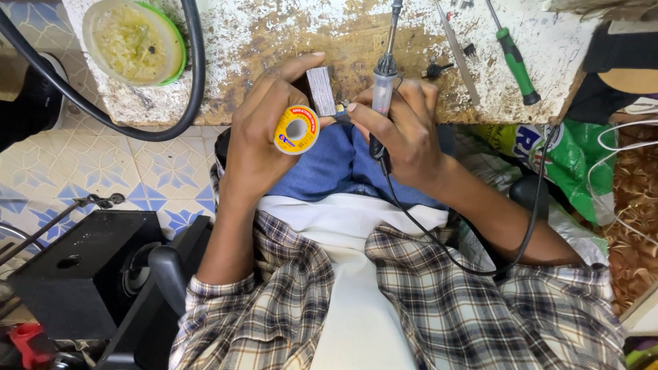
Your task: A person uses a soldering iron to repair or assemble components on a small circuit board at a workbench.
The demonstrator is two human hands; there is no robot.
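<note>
My left hand [264,130] grips a small grey rectangular part [321,90] between thumb and fingers and also carries a yellow spool of solder wire [296,129]. My right hand [404,130] holds a soldering iron [384,75] upright, its tip pointing away from me, and its fingertips touch the small part. A black cord [439,240] runs from the iron across my lap. Both hands hover at the front edge of a worn white wooden bench [288,34].
A round plastic tub [133,41] with yellowish contents sits at the bench's left. A green-handled screwdriver [515,65], tweezers [458,48] and small parts lie at its right. A thick black cable [192,75] loops over the bench. A black speaker box [82,274] stands lower left; a green bag [562,157] right.
</note>
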